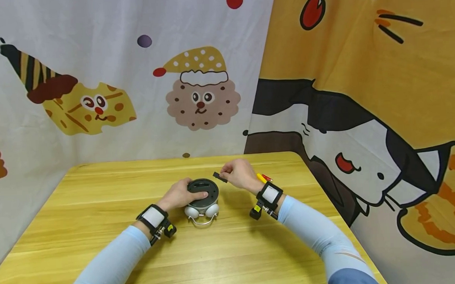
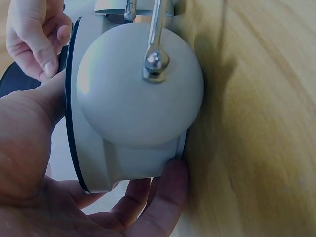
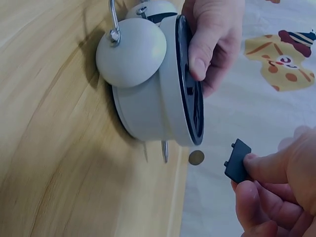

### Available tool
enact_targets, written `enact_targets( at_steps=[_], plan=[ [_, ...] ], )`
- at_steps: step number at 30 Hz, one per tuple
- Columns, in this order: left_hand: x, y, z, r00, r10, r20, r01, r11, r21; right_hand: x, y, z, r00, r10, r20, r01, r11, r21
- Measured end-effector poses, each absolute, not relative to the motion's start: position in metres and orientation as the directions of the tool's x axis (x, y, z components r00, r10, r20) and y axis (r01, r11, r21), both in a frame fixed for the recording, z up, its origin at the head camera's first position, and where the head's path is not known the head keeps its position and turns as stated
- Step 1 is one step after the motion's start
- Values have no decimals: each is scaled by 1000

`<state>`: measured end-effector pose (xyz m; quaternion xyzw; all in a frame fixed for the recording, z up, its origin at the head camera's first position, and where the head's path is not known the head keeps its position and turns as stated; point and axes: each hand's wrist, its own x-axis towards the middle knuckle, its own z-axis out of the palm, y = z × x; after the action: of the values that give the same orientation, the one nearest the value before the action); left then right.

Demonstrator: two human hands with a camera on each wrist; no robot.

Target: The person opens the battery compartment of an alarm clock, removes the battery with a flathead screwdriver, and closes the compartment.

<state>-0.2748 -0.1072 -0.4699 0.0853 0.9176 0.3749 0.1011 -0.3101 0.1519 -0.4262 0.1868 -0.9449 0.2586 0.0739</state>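
A white twin-bell alarm clock [image 1: 202, 192] lies face down on the wooden table, its black back [image 1: 210, 187] upward and its bells [image 2: 143, 89] toward the person. My left hand [image 1: 179, 194] holds it by the side, thumb pressed on the back and fingers around the body. A slot shows in the back, but what lies inside cannot be made out. Just right of and above the clock, my right hand [image 1: 239, 173] pinches a small black battery cover [image 3: 238, 161] with two little tabs between thumb and fingers. The cover is apart from the clock.
Behind the right wrist lie a yellow object [image 1: 261, 178] and a red one [image 1: 267, 177], partly hidden. The wooden table [image 1: 202, 261] ends at a cartoon-printed curtain [image 1: 136, 146] at the back. Another printed curtain hangs along the right side.
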Motion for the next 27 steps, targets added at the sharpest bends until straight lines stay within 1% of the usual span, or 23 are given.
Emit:
enact_targets(
  at_steps=[17,27],
  plan=[
    [-278,-109,-472,-963,246,-106,97,689,719,-311,123,-437,-870,-400,287,-490,759,-429],
    [-279,-110,-473,-962,256,-96,109,682,723,-313,114,-442,-863,-423,277,-506,734,-453]
  ],
)
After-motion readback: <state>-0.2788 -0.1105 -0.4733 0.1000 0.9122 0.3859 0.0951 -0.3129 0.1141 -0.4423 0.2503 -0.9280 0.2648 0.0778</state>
